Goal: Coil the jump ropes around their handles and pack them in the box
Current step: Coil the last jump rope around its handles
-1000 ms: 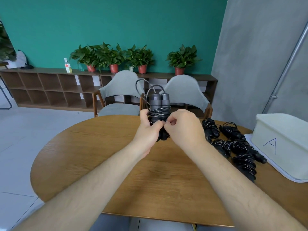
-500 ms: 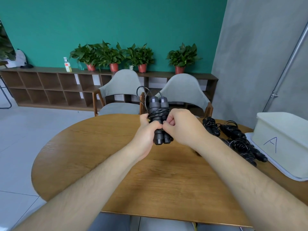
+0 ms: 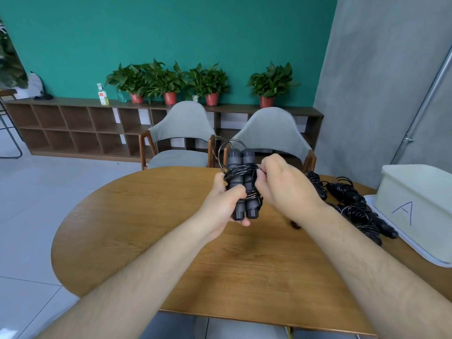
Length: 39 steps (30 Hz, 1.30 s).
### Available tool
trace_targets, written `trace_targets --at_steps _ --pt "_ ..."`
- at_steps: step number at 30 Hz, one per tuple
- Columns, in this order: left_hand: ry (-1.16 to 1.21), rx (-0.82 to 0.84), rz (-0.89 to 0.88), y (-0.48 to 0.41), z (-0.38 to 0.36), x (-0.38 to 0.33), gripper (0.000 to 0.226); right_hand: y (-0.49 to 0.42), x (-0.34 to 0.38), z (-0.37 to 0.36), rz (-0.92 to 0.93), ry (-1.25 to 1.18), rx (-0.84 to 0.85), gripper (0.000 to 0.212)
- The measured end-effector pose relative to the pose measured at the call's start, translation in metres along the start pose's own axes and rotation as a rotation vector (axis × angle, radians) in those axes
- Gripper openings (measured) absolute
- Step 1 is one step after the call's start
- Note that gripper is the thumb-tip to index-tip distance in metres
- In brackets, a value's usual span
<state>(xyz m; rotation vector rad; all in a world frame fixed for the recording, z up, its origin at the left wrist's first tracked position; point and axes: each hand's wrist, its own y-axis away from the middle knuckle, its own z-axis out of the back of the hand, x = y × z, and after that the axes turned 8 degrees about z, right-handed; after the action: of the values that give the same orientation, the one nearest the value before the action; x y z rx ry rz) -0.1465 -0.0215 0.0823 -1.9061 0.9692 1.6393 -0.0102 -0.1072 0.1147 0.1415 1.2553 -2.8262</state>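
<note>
The left hand (image 3: pixel 226 204) is closed round the lower half of the paired jump rope handles (image 3: pixel 247 157), which are held upright above the wooden table (image 3: pixel 146 241). The right hand (image 3: pixel 286 189) is pinched on the black cord (image 3: pixel 241 170) wrapped round the handles, at their right side. Further coiled jump ropes (image 3: pixel 354 211) are lying on the table to the right, just beside the white box (image 3: pixel 420 192) marked "A".

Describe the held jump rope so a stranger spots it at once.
Over the round wooden table, the left hand grips the jump rope: two upright black handles wrapped in cord. Unlike the coiled ropes lying by the white box, it is off the table.
</note>
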Motion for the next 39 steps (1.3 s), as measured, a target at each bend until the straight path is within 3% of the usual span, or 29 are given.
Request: trace_targets --at_steps 9,11,14,17,21,28,34,39 --pt "-0.029 0.016 0.064 -0.010 0.009 0.004 0.041 0.014 -0.002 -0.007 -0.329 -0.284 0.053 0.014" --pt "-0.040 -0.006 0.065 -0.012 0.006 0.005 0.052 0.016 -0.002 -0.010 -0.408 -0.377 0.052 0.010" --pt "-0.043 -0.001 0.045 -0.017 -0.002 0.005 0.071 0.016 0.001 -0.013 -0.522 -0.599 0.098 0.046" --pt "-0.061 0.018 0.044 -0.022 -0.013 0.007 0.061 0.017 0.002 -0.012 -0.629 -0.716 0.080 0.062" --pt "-0.161 -0.018 0.066 -0.029 -0.026 0.021 0.029 0.031 -0.007 -0.013 -0.712 -0.728 0.068 0.069" --pt "-0.639 -0.058 -0.066 -0.046 -0.050 0.082 0.028 0.090 -0.030 -0.022 -0.923 -0.637 0.109 0.078" --pt "-0.544 -0.074 -0.008 -0.058 -0.074 0.140 0.034 0.148 -0.040 -0.040 -1.030 -0.529 0.147 0.076" --pt "-0.623 -0.067 -0.043 -0.074 -0.078 0.162 0.019 0.171 -0.045 -0.057 -1.111 -0.537 0.083 0.064"
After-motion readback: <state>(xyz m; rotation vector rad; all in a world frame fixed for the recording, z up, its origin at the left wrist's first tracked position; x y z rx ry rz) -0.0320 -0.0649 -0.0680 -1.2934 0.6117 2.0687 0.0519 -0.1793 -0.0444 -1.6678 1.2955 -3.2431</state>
